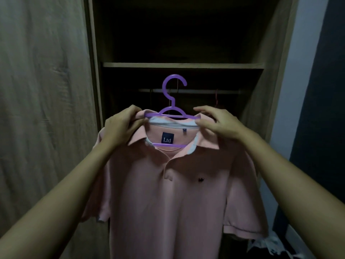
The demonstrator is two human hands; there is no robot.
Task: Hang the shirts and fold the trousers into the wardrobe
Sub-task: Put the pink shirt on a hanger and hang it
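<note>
While both hands hold it up in front of the open wardrobe (97, 71), the pink polo shirt (168, 193) hangs on a purple hanger (172, 96), front facing the person, with its hem out of view below. The left hand (121, 126) is clenched on the collar and the hanger's left shoulder, fingers curled over the fabric. The right hand (218, 122) pinches the collar at the hanger's right end between thumb and fingers, the forefinger lifted a little above. A dark label (167, 138) reading "Ltd" shows inside the neck. The hanger's hook stands upright in front of the pale rail (205, 91) and is not on it. A shelf (183, 65) runs above the rail. To the left stands the wood-grain door (43, 90). A white cloth (268, 243) lies low on the right.
</note>
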